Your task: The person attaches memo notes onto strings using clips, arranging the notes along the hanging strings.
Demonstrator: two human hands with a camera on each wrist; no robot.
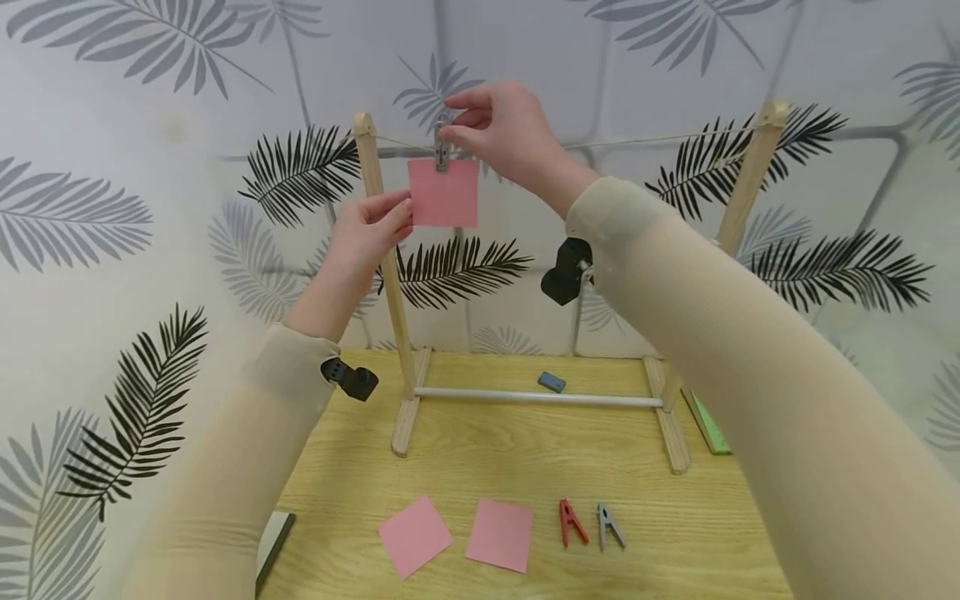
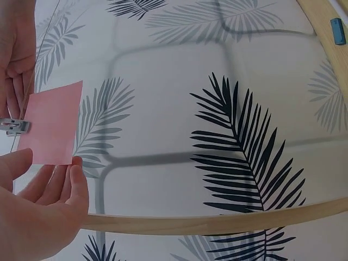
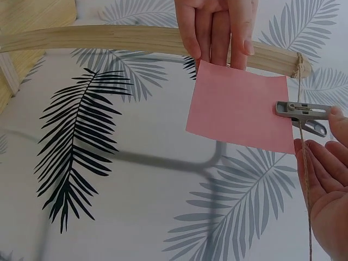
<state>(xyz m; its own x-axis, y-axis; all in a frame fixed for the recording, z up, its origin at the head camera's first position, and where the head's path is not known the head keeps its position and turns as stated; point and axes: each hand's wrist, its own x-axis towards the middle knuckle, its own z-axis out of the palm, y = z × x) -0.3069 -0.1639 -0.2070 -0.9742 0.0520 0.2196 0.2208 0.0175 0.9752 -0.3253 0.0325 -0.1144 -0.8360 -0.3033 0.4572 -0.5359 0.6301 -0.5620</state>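
A grey clothespin (image 1: 442, 146) is clipped over the cord and the top edge of a pink paper square (image 1: 453, 200), which hangs from it. My right hand (image 1: 498, 125) is at the clothespin's handles; in the right wrist view its thumb is at one handle end, while the fingers stand apart below. My left hand (image 1: 371, 229) is at the paper's left edge. Its fingers reach behind that edge, and its thumb shows a gap from the paper in the right wrist view. Part of the left fingertips is hidden by the paper.
The cord (image 1: 637, 142) runs between two wooden posts (image 1: 386, 267), joined low down by a white bar (image 1: 525, 396). On the table lie two pink squares (image 1: 415, 537), a red clothespin (image 1: 572, 523), a grey clothespin (image 1: 609, 525) and a small blue block (image 1: 551, 382).
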